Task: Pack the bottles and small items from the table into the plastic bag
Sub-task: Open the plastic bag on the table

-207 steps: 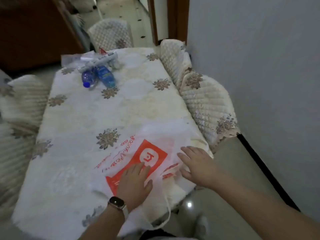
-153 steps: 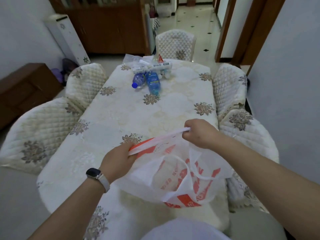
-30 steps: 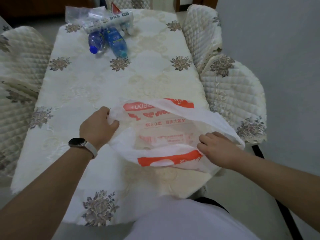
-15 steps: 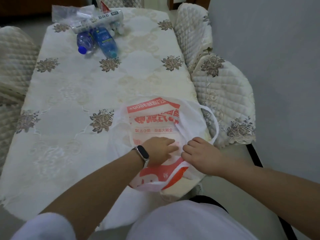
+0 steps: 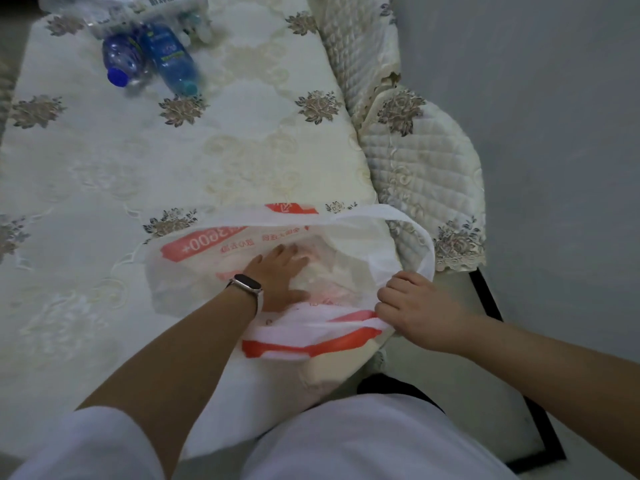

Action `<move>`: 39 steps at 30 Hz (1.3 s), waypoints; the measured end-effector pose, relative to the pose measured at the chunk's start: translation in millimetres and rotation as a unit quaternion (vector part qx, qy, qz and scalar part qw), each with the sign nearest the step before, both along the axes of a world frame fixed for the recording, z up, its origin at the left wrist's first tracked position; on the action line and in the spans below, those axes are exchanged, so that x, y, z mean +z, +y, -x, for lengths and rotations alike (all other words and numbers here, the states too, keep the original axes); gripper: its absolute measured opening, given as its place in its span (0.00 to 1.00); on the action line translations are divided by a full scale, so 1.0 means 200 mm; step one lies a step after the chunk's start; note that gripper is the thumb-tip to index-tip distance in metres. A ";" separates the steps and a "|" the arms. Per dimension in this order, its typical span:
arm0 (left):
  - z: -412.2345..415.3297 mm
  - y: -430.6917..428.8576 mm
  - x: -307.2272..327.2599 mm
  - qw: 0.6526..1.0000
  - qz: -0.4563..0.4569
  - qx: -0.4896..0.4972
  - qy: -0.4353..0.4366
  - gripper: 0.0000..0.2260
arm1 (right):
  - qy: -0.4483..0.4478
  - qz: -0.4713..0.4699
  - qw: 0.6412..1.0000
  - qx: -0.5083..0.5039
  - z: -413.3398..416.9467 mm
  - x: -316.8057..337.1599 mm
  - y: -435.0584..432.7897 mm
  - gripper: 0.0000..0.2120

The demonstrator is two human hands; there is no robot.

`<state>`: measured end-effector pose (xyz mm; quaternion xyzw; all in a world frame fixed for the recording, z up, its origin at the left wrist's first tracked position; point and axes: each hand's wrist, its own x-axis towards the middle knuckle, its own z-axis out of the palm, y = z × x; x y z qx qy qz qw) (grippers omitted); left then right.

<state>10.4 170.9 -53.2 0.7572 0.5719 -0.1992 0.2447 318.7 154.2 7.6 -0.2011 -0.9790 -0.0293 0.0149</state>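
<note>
Head view: the left hand [image 5: 277, 271], which half a second ago lay flat on top of the white plastic bag with orange print [image 5: 204, 249] right beside the other hand, now reaches inside the bag's mouth. Its fingers are straight and spread, pressing the inner layer away from the near rim, and the pale wristwatch [image 5: 246, 284] sits just at the opening. The right hand [image 5: 412, 306] has its fingers curled round the near rim by the handle loop, pulling it toward the table edge. The hands are therefore apart, with the mouth stretched between them. The bag rests on the near right corner of the cream embroidered tablecloth [image 5: 242, 150], next to a quilted chair cover [image 5: 422, 168]. It looks empty. The two blue plastic bottles [image 5: 152, 60] lie on their sides at the far end, well apart from the bag, with a long white carton [image 5: 173, 0] and some small items I cannot make out behind them. I judge the bag now ready for loading, with nothing packed yet.
</note>
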 end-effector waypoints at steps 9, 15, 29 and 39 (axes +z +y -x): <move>0.01 -0.06 0.10 0.998 -0.050 0.013 -0.028 0.37 | -0.052 0.017 0.996 -0.067 0.12 0.06 0.04 0.11; 0.01 -0.18 0.31 0.994 -0.091 0.002 -0.065 0.32 | -0.090 0.065 0.993 -0.033 0.21 0.17 0.03 0.24; 0.22 -0.51 0.41 0.955 -0.259 0.083 -0.120 0.26 | 0.027 0.071 0.996 -0.049 0.45 0.28 -0.14 0.24; 0.18 -0.78 0.58 0.930 -0.316 0.185 -0.037 0.24 | 0.063 0.048 0.996 -0.049 0.55 0.29 -0.18 0.24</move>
